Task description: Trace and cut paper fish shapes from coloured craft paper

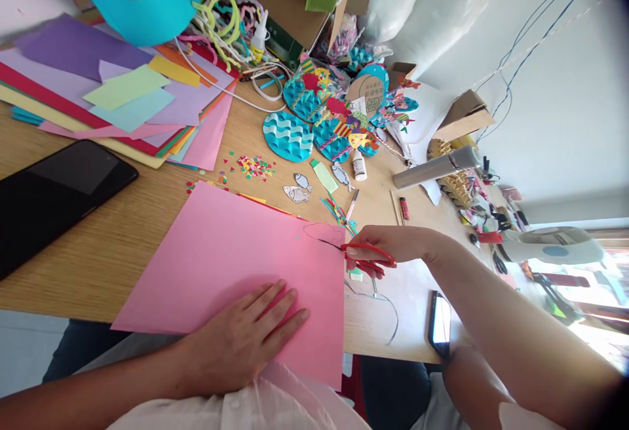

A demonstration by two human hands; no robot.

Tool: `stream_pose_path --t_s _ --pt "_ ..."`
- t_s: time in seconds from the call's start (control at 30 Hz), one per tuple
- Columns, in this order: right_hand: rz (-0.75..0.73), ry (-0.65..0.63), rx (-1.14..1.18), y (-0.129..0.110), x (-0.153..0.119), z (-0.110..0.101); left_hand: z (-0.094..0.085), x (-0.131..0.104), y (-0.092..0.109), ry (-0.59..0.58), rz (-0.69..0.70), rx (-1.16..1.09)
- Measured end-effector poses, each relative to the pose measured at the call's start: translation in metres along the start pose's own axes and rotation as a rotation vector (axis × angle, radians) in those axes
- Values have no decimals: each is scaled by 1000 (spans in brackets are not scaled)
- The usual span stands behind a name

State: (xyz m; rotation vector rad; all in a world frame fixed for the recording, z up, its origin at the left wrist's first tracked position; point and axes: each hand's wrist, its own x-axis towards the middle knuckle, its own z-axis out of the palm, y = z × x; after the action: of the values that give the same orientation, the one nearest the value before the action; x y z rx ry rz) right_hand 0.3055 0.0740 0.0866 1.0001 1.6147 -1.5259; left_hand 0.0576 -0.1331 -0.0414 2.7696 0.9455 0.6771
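A large pink sheet of paper [236, 240] lies over the table's front edge. My left hand [255, 325] rests flat on its lower part, fingers stretched out and slightly apart. At the sheet's right edge my right hand [366, 250] grips red-handled scissors [373, 256], their blades pointing left over the paper. A thin drawn outline [322, 230] shows just above the blades, near the upper right corner. Whether the blades are cutting through the sheet cannot be made out clearly. Beyond the paper lie small fish cutouts [296, 194] and a pale green slip [324, 175].
A black phone [59, 194] and stacked colored paper [98, 96] occupy the left. Blue wavy-decorated discs [288, 136], a small white bottle [360, 165] and confetti [255, 167] sit farther back. Rightward are a grey cylinder [437, 166] and another phone [439, 324].
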Motion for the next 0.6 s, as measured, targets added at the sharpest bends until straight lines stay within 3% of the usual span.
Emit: stream_pose_path --t_s 0.6 --pt "81 -13 -99 -15 1 -2 4 3 1 -5 6 15"
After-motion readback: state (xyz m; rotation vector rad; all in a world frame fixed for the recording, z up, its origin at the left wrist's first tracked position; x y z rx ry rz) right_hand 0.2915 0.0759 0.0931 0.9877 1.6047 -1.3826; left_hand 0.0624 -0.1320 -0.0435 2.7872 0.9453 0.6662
